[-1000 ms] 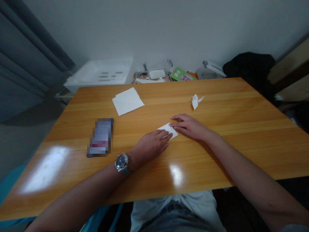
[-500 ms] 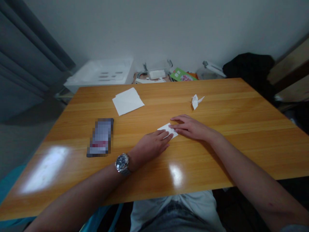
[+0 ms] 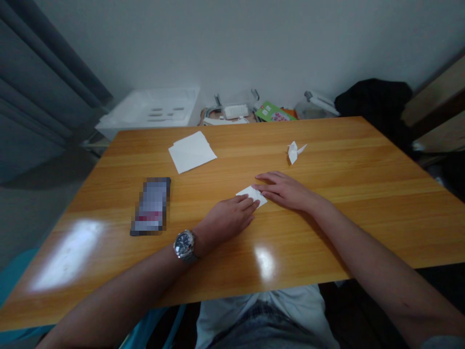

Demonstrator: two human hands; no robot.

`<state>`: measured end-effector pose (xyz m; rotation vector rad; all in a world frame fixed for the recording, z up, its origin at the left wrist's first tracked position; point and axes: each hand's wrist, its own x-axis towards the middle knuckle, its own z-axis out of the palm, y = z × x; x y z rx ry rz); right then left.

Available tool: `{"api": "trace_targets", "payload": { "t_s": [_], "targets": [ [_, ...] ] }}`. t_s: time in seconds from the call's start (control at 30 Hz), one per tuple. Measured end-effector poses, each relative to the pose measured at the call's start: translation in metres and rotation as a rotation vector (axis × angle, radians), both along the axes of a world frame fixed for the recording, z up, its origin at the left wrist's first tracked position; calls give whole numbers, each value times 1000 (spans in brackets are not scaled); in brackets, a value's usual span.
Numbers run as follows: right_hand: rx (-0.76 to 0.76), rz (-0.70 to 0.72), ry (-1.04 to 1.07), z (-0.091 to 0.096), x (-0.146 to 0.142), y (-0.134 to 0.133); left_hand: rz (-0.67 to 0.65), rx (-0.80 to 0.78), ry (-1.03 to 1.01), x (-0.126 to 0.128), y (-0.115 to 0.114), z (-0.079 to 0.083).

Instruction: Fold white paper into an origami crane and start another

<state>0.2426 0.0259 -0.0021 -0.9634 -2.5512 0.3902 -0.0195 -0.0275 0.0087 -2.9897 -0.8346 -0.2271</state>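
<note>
Left hand [image 3: 227, 219], right hand [image 3: 285, 190] touch paper [image 3: 247, 195]

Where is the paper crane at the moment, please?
In the head view, the paper crane sits toward the far edge of the table, just beyond the person's right hand and to the right of the square paper sheet.

A steel wristwatch [image 3: 184, 245] sat on the left wrist, with a round dark-blue dial, a polished bezel and a linked silver bracelet. The left hand [image 3: 225, 220] and right hand [image 3: 285, 190] were bare, and both forearms showed bare as well, with a small mark visible on the right forearm [image 3: 405, 305]. From where I stood, the person wore a white T-shirt [image 3: 301, 308] and grey-blue denim jeans [image 3: 265, 329], and a greyish sleeve edge [image 3: 441, 343] just showed by the right arm.
</note>
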Motion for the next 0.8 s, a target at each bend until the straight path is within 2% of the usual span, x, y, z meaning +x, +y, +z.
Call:
{"api": "trace_targets", "payload": {
  "t_s": [0.33,0.6,0.8],
  "targets": [
    [63,-93,-68,-7,-5,6,55,-51,-9,1,-2,5],
    [43,40,-54,0,5,3,51,-18,-19,1,-4,2],
    [34,36,-80,0,5,2,-25,51,1,1,-2,-2]
  ]
}}
